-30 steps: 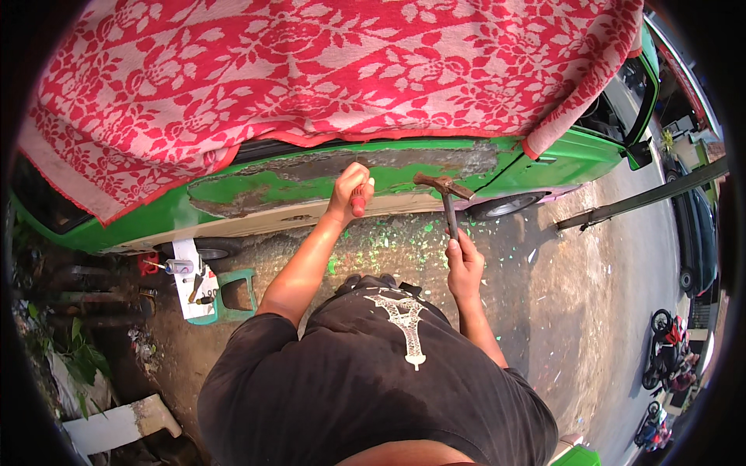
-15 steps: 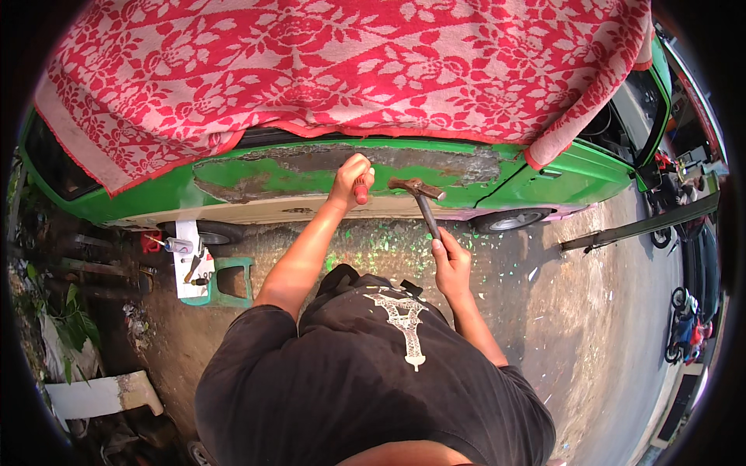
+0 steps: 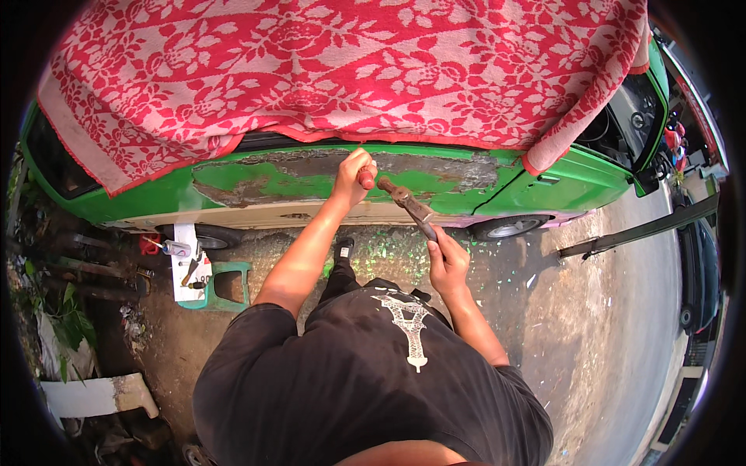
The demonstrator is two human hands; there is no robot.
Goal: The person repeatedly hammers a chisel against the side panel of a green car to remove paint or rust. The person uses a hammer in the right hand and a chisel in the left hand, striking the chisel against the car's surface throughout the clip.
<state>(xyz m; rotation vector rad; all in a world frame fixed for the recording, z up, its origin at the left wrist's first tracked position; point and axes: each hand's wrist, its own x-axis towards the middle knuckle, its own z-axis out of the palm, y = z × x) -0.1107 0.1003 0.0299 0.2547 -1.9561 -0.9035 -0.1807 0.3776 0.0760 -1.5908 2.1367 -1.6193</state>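
My left hand [image 3: 351, 180] is closed around a red-handled tool [image 3: 366, 179], its handle end pointing back toward me. The tool's far end is hidden by the hand, held against the side of a green car [image 3: 175, 191]. On that panel, a long patch of paint [image 3: 474, 172] is stripped to rough grey and brown. In my right hand [image 3: 448, 260] is a hammer [image 3: 412, 206], gripped by its dark shaft. Its metal head is tilted up toward the red handle, just to the right of it, with a small gap between them.
A red and pink floral blanket [image 3: 326, 70] drapes over the car's upper part. At left, a green plastic stool [image 3: 247, 286] carries a white sheet, a bottle and small tools. Green paint chips [image 3: 381, 252] litter the ground. A dark pole [image 3: 645, 227] slants in at right.
The hammer has swung left, its head now nearer the red handle and turned more end-on. My left hand has shifted slightly. A shoe now shows below the car.
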